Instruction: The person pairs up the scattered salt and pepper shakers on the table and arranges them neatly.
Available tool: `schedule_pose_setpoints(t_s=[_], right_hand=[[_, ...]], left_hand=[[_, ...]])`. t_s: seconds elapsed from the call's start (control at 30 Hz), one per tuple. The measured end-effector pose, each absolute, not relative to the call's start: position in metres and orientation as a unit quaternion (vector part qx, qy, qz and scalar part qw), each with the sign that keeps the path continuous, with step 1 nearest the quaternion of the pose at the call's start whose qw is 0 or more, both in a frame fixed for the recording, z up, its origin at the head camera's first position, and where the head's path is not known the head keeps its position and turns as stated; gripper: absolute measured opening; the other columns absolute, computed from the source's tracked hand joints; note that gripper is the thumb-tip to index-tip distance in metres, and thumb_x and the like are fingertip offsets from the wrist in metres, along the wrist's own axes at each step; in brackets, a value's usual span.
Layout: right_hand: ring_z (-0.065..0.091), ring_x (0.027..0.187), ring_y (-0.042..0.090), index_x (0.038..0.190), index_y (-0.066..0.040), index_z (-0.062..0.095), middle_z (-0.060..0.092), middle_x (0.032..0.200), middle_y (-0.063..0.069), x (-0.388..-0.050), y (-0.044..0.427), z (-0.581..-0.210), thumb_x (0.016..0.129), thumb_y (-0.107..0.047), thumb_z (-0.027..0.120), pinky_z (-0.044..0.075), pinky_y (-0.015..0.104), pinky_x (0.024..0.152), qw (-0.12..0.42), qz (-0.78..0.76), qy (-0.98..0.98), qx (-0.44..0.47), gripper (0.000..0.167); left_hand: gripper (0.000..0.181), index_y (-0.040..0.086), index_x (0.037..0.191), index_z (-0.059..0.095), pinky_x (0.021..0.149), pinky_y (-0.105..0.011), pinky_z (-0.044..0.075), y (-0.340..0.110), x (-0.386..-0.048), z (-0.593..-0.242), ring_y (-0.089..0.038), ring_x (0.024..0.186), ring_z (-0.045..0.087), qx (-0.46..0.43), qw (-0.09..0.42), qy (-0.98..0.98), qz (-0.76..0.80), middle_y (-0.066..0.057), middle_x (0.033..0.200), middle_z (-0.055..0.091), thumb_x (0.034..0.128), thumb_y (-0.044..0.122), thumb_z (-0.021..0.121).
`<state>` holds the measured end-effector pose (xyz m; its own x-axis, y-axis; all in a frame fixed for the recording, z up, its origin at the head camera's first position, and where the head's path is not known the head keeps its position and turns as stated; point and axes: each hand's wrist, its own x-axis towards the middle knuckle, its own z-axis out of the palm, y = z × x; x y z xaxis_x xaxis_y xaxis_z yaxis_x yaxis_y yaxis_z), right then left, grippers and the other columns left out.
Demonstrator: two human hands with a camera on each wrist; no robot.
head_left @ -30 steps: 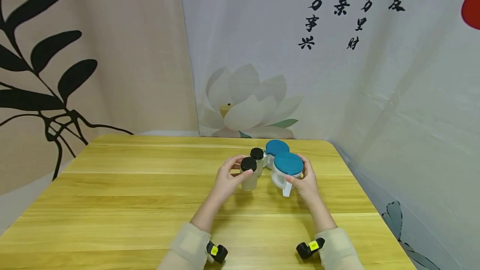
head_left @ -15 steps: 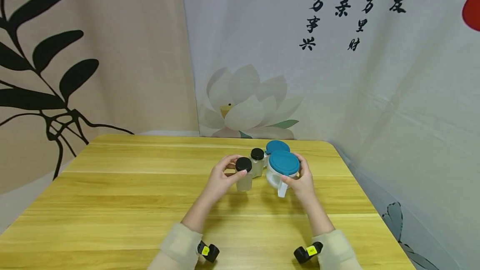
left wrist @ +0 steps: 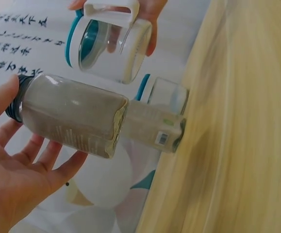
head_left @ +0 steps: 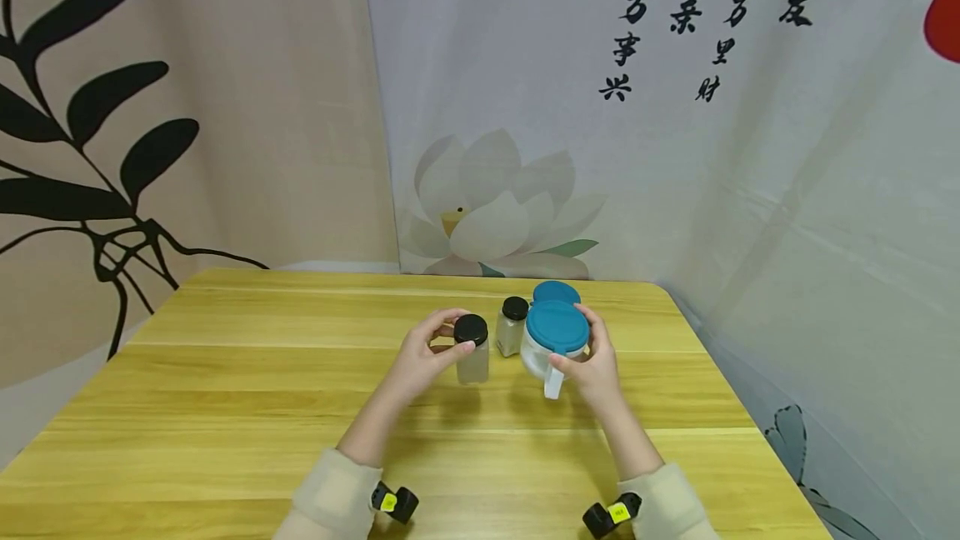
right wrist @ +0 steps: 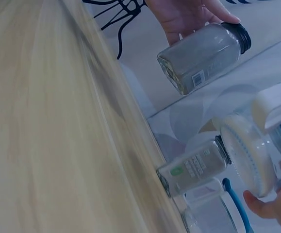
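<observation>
My left hand (head_left: 420, 350) holds a squarish glass jar (head_left: 472, 363) by its black lid, thumb on the near side. In the left wrist view this jar (left wrist: 74, 114) hangs above the table with pale contents. My right hand (head_left: 597, 367) grips a clear glass jar with a blue lid (head_left: 557, 326), white collar and white handle; it is also off the table. Between them, a second black-lidded glass jar (head_left: 511, 333) stands upright. Behind the right hand's jar is another blue-lidded jar (head_left: 556, 292), partly hidden. The right wrist view shows its glass body (right wrist: 210, 216) on the table.
The wooden table (head_left: 247, 390) spreads out widely to the left and in front. Its back edge lies just behind the standing jars. A hanging cloth (head_left: 495, 107) with a flower and written characters stands behind it. Both wrists carry small black cameras.
My left hand has moved left with its jar, away from the standing black-lidded jar. The right hand has shifted slightly left with its blue-lidded jar, covering more of the one behind.
</observation>
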<state>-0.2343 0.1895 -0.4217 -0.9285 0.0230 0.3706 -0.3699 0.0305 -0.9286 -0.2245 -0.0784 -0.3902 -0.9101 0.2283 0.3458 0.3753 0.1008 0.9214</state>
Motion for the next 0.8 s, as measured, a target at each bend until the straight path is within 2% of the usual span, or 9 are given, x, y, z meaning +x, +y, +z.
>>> schedule_pose_setpoints(t_s=[0.27,0.53,0.67,0.8], right_hand=[[0.043,0.121,0.030,0.143,-0.005,0.037,0.043,0.139,0.018,-0.229,0.181,-0.420,0.075,0.003,0.075,0.047,0.026,0.086,0.145,0.670,-0.718,0.123,0.079],[0.043,0.121,0.032,0.142,-0.011,0.039,0.044,0.139,0.018,-0.226,0.173,-0.424,0.072,-0.008,0.079,0.041,0.051,0.092,0.162,0.652,-0.728,0.137,0.080],[0.045,0.118,0.032,0.141,-0.009,0.040,0.047,0.135,0.017,-0.225,0.168,-0.427,0.071,-0.014,0.082,0.040,0.052,0.089,0.183,0.639,-0.730,0.156,0.082],[0.045,0.119,0.031,0.141,-0.007,0.039,0.048,0.134,0.016,-0.223,0.162,-0.426,0.070,-0.013,0.082,0.040,0.053,0.091,0.180,0.647,-0.723,0.160,0.083]], left_hand=[[0.040,0.007,0.124,0.060,0.085,-0.037,0.050,-0.093,-0.231,-0.403,-0.028,0.100,0.057,-0.220,0.064,-0.736,-0.636,-0.012,0.115,0.058,0.0860,0.009,0.072],[0.039,0.009,0.124,0.060,0.083,-0.036,0.051,-0.106,-0.226,-0.401,-0.035,0.102,0.055,-0.223,0.058,-0.733,-0.640,-0.013,0.117,0.058,0.0868,0.009,0.071],[0.039,0.008,0.124,0.059,0.084,-0.036,0.050,-0.113,-0.224,-0.399,-0.035,0.104,0.054,-0.223,0.056,-0.733,-0.641,-0.014,0.116,0.058,0.0874,0.009,0.071],[0.039,0.006,0.125,0.058,0.085,-0.038,0.049,-0.120,-0.221,-0.397,-0.034,0.104,0.053,-0.225,0.056,-0.733,-0.639,-0.013,0.116,0.058,0.0881,0.009,0.070]])
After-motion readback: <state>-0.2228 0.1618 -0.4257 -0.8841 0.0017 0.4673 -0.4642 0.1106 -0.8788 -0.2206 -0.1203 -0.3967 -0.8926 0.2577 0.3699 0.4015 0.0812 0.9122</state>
